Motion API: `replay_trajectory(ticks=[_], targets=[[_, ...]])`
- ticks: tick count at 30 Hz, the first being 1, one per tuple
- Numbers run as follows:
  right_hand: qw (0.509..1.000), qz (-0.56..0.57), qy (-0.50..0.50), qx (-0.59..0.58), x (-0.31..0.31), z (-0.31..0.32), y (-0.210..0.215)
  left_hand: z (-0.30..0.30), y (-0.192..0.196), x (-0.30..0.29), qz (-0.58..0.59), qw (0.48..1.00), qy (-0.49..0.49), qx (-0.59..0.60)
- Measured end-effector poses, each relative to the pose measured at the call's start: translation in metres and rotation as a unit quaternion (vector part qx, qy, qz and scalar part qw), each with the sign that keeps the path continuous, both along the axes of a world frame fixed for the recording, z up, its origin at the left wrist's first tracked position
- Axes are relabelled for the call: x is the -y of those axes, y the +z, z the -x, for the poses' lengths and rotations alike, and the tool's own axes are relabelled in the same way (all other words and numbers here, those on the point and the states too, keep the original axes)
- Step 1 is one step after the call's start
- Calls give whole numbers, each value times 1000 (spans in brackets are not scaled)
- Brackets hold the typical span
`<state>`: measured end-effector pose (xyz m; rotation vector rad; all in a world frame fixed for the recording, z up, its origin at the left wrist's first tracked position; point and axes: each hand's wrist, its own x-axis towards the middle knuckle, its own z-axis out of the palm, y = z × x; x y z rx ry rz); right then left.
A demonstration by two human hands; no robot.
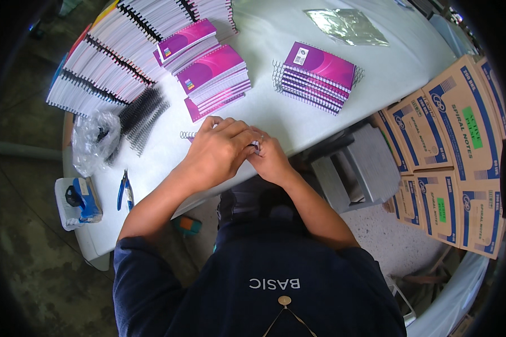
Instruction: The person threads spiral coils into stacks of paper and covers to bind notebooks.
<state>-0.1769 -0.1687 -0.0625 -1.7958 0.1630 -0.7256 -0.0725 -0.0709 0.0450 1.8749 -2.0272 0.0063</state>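
Note:
Both my hands are closed around a small purple notebook [256,147] at the table's near edge, and they hide most of it. My left hand [222,147] lies over its top. My right hand [270,158] pinches its right end. A wire coil [186,135] sticks out past the notebook's left end, beside my left hand. Just beyond my hands stand stacked purple notebooks [212,70] with punched edges and no coils visible. Farther right is a pile of purple notebooks [319,78] with coils sticking out at their ends.
Loose black coils [143,121] lie at left, next to a clear plastic bag [95,143]. Blue-handled pliers [125,191] and a white tray [67,216] sit nearer. Large bound books [109,62] fill the far left. Cardboard boxes [427,132] and a grey stool [365,163] stand at right.

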Motion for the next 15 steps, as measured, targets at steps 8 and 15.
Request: replay_trajectory(ticks=[8, 15], targets=[[1000, 7, 2, 10, -2, 0, 0, 4, 6, 1, 3, 1000, 9, 11], [1000, 7, 7, -19, 4, 7, 7, 15, 12, 6, -51, 995, 84, 19]])
